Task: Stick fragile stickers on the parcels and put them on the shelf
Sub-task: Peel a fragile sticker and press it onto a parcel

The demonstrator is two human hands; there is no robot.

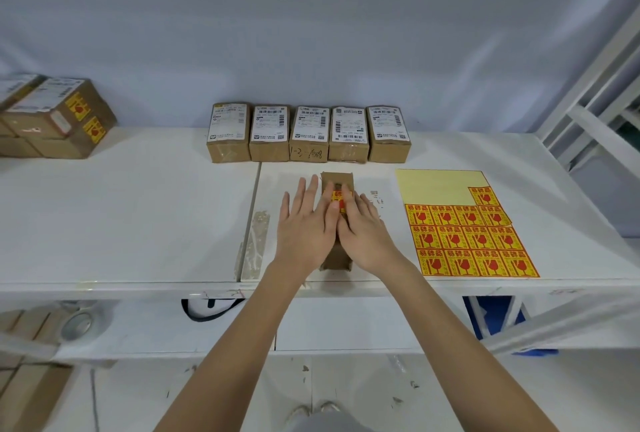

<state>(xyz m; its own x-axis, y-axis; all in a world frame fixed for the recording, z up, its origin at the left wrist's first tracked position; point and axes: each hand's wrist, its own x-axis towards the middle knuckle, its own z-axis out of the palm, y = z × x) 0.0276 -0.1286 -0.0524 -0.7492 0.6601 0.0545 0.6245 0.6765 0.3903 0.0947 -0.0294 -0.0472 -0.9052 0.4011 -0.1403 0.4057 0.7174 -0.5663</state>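
A brown parcel (336,220) lies lengthwise at the middle of the white table (138,216), under both hands. The left hand (306,223) is laid flat with fingers straight and spread; the right hand (363,229) is laid flat beside it, fingers straight and close together. A red-and-yellow sticker (341,201) is being pressed onto the parcel's top.

The step is judged best done by smoothing from the sticker's centre outward, so that corners are seated and no bubbles are trapped; the box should be kept steady meanwhile.

The parcel is matte corrugated cardboard, long and narrow. The sticker is glossy and square. The sheet (474,234), at the right, is pale yellow backing, partly stripped. Five boxes (308,133) with white labels are lined up behind.
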